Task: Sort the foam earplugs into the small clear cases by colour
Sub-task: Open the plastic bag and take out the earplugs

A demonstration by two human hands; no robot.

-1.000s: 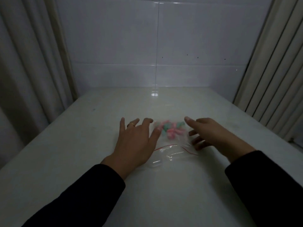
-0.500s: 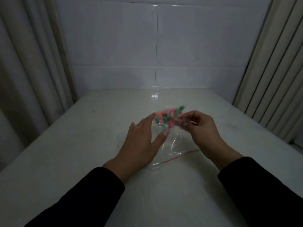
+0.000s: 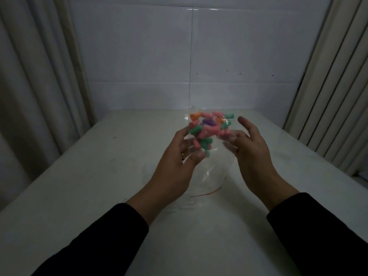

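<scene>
A clear zip bag point(image 3: 216, 172) hangs upended above the table, its red zip line low near the tabletop. Several foam earplugs point(image 3: 208, 129) in pink, green, orange and purple bunch in its raised end. My left hand point(image 3: 175, 166) grips the bag's left side, thumb up beside the earplugs and fingers seen through the plastic. My right hand point(image 3: 253, 154) pinches the right side, with its forefinger stretched out. Faint clear shapes on the table under the bag are too dim to tell as cases.
The white table point(image 3: 79, 196) runs back to a tiled wall point(image 3: 189, 56). Pale curtains point(image 3: 35, 86) hang along its left edge and a ribbed panel point(image 3: 334, 86) stands at the right. The light is dim.
The bag lay flat on the table a second ago. Both hands have taken hold of it and lifted its earplug end up and toward me.
</scene>
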